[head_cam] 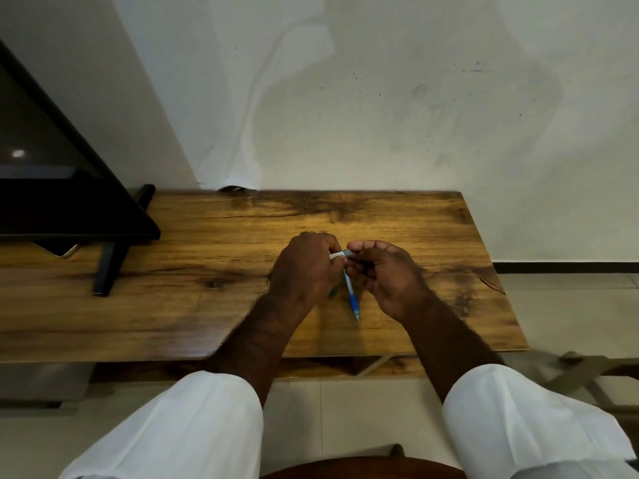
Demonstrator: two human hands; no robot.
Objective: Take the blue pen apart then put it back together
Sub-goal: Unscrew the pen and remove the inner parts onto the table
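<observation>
A blue pen part with a blue grip and a metal tip hangs point-down between my hands, over the wooden table. A second pale, clear piece runs sideways between my fingertips. My left hand pinches the left end of that piece. My right hand curls its fingers round the right end and the top of the hanging part. Which hand bears the hanging part is hidden. A small green bit shows under my left hand.
A black monitor on a black stand fills the table's left end. A white wall rises right behind the table. The table's right edge drops to a tiled floor, with a folding frame low at the right.
</observation>
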